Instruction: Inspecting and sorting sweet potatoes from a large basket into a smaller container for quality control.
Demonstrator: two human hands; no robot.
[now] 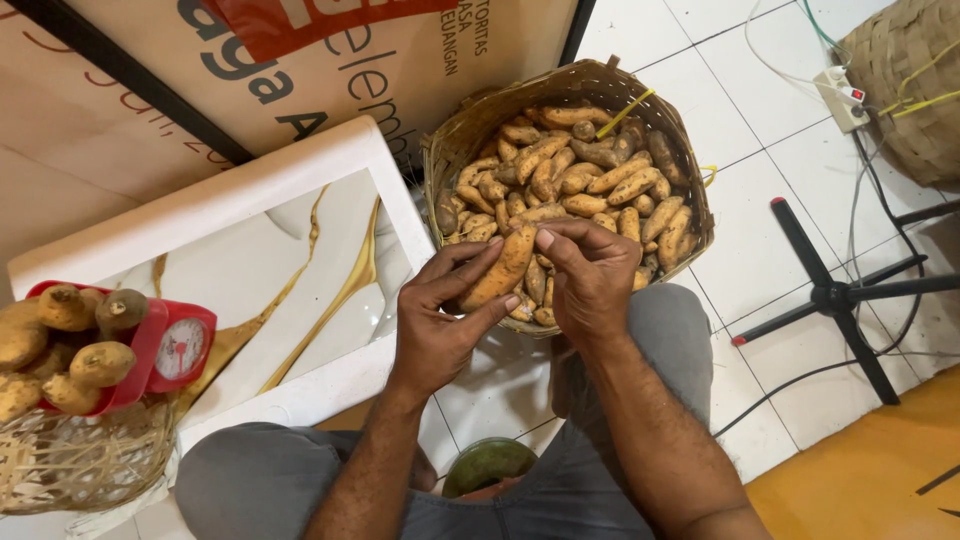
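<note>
Over the near rim of a round woven basket [450, 150], both hands meet on one long sweet potato [503, 268]. Its lower end lies in the left hand [440, 320], fingers curled around it, while the right hand [590, 280] pinches the upper end with thumb and fingertips. That basket stands on the white tiled floor [760, 150] and is heaped with sweet potatoes [590, 170], too many to count. At far left, a red kitchen scale [175, 345] with one round dial carries six tubers [70, 345] in its tray, above a second, smaller woven basket [80, 460] whose contents cannot be made out. A third basket [910, 80] sits at top right. The scale rests by a white marbled surface [290, 250].
</note>
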